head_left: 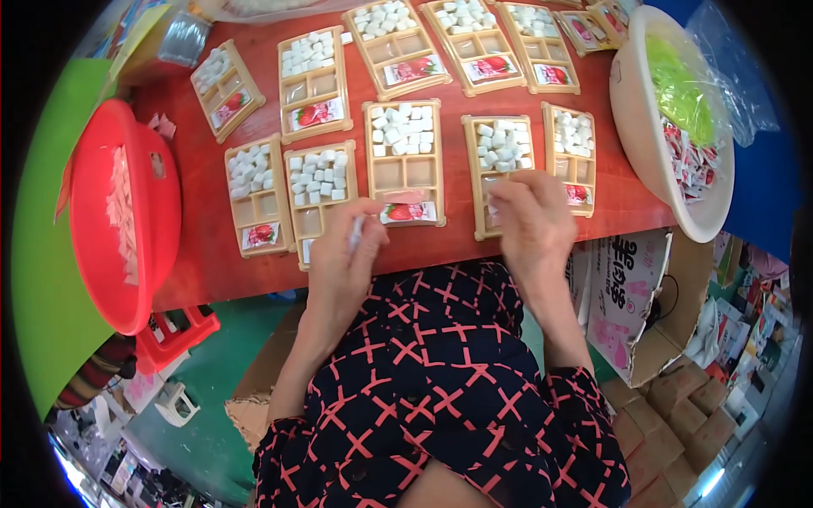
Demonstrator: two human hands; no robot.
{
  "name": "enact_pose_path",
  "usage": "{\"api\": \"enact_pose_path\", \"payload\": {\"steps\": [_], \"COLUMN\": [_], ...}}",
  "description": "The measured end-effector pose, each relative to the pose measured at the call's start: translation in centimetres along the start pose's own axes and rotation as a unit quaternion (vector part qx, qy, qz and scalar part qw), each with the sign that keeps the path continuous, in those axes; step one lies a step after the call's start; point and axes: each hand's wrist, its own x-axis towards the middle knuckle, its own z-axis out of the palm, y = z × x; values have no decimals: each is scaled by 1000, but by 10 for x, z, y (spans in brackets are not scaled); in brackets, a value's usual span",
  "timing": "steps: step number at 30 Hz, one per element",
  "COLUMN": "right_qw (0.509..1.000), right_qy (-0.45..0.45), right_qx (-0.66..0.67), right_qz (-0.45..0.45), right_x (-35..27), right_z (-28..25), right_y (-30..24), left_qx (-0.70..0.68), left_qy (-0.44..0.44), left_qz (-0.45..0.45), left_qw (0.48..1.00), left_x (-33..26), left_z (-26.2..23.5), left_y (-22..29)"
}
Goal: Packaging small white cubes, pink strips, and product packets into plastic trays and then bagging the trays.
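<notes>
Beige compartment trays stand on the red table, each with white cubes in its large compartment. My left hand (pixel 343 245) is curled, with something small and whitish between its fingers, too unclear to name; it covers the lower end of a tray (pixel 351 173). Beside it, the middle tray (pixel 369 165) holds a strawberry-print sachet (pixel 408 212) with a pink strip (pixel 403 196) above it. My right hand (pixel 540 222) is closed in a pinch over the lower compartments of another tray (pixel 467 169). What its fingertips hold is mostly hidden.
A red basin (pixel 165 203) with pink pieces (pixel 123 216) stands at the left. On the right, a white basin (pixel 631 110) contains green plastic and small sachets (pixel 690 169). More filled trays (pixel 313 80) line the back. A cardboard box (pixel 631 296) sits below the table's right edge.
</notes>
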Motion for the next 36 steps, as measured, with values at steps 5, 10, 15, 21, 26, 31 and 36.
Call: {"api": "enact_pose_path", "payload": {"steps": [5, 10, 15, 21, 26, 31, 36], "right_qw": [991, 996, 998, 1000, 995, 990, 981], "right_qy": [-71, -59, -59, -25, -10, -73, -149], "right_qx": [-113, -69, -24, 11, 98, 99, 72], "right_qz": [24, 23, 25, 15, -30, -76, -102], "right_x": [-9, -17, -16, -9, 1, 16, 17], "right_z": [-17, -22, -17, -14, 4, 27, 25], "right_y": [17, 19, 21, 19, 5, -15, -20], "left_qx": [409, 513, 505, 512, 419, 425, 436], "left_qy": [-17, 4, 13, 22, 61, 75, 75], "left_qz": [277, 277, 302, 284, 329, 276, 271], "left_qw": [869, 812, 808, 811, 844, 859, 855], "left_x": [19, 21, 21, 19, 16, 14, 12], "left_z": [12, 18, 19, 17, 10, 3, 2], "left_y": [-6, -6, -14, -13, -12, -16, -17]}}
